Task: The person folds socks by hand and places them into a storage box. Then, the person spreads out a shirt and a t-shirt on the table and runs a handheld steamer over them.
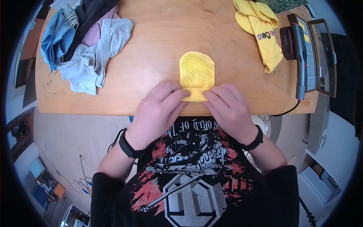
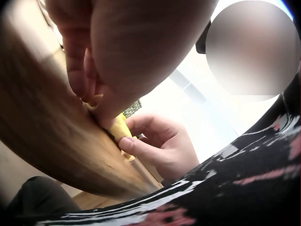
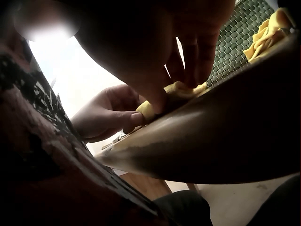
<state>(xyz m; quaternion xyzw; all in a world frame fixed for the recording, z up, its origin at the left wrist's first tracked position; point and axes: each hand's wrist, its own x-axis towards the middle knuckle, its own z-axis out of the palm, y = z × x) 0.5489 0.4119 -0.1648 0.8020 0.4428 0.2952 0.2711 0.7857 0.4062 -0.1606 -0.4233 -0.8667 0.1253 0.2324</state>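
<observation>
A yellow cloth piece (image 1: 197,70) with a rounded far end lies near the table's front edge, its near end folded or rolled into a thick band. My left hand (image 1: 160,106) pinches the left end of that band and my right hand (image 1: 228,108) pinches the right end, thumbs on the near side. In the left wrist view the yellow cloth (image 2: 123,128) shows between the left hand (image 2: 136,47) and the right hand (image 2: 162,143). The right wrist view has the yellow roll (image 3: 146,110) between the right hand (image 3: 155,52) and the left hand (image 3: 110,113).
Grey, blue, pink and dark clothes (image 1: 85,56) lie piled at the table's (image 1: 159,41) left. At the right are another yellow garment (image 1: 264,36) with lettering, a dark device with a cord (image 1: 300,56), an open framed case (image 1: 323,56) and a green woven item (image 1: 283,4).
</observation>
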